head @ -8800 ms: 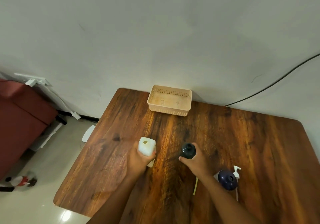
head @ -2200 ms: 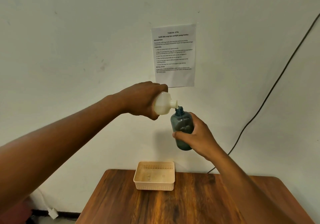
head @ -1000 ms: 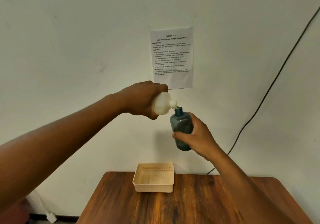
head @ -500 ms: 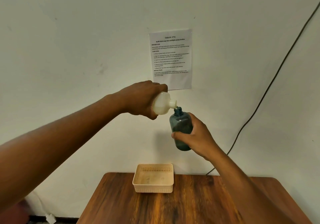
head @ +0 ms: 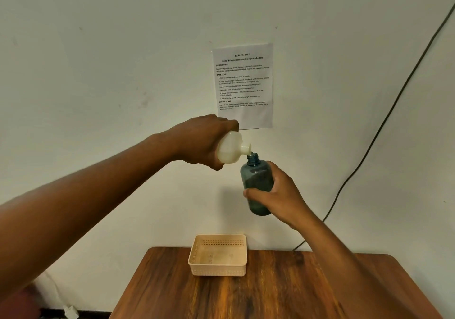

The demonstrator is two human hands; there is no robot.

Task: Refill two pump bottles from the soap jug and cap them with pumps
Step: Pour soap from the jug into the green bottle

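My left hand grips the white soap jug, tipped on its side high above the table, with its spout right over the open mouth of a dark teal pump bottle. A little liquid shows at the spout. My right hand holds that bottle upright by its lower body. The second bottle and the pumps are out of view.
A beige perforated basket stands at the far edge of the wooden table, against the wall. A printed task sheet hangs on the wall behind the hands. A black cable runs down the wall on the right.
Both hands hold almost the same pose as half a second and one second ago, jug spout over the bottle mouth. The view has shifted slightly. Much earlier, jug and bottle stood on the table.
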